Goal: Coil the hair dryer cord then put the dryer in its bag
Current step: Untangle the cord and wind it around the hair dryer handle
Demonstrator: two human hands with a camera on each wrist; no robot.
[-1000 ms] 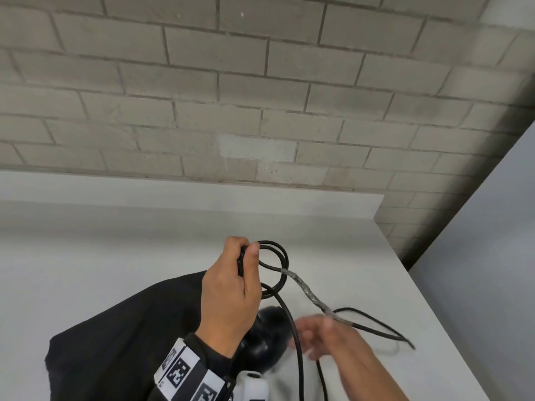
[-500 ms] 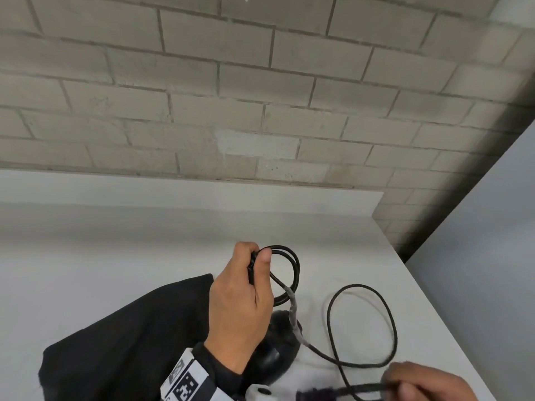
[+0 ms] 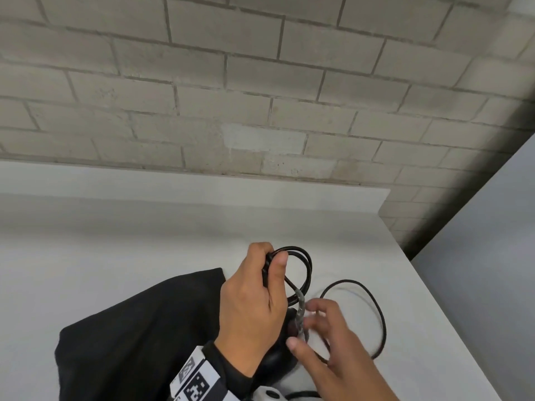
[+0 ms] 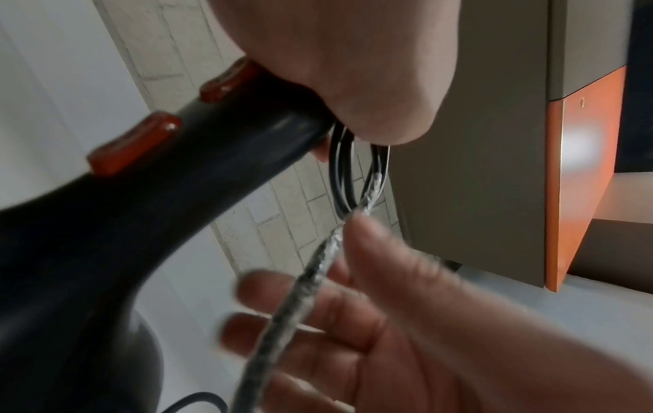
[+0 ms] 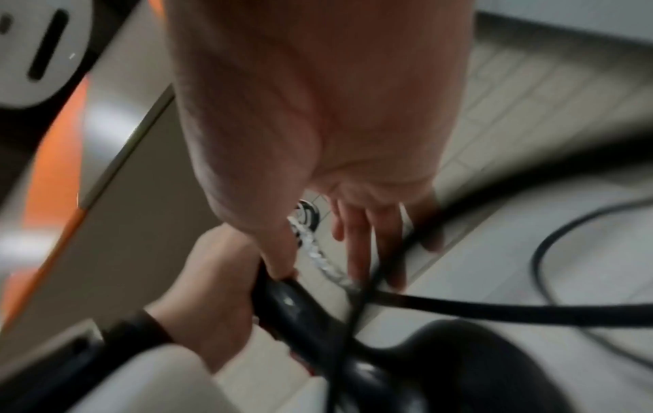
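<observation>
Black cord (image 3: 301, 264) — looped in left hand (image 3: 252, 308), right hand (image 3: 333, 345) just beside.

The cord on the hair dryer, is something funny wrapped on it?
Yes. One stretch of the black cord is wrapped in shiny, crinkly tape, just below the loops the left hand holds against the dryer handle. It looks like a patch over damage; what is underneath is hidden.
</observation>
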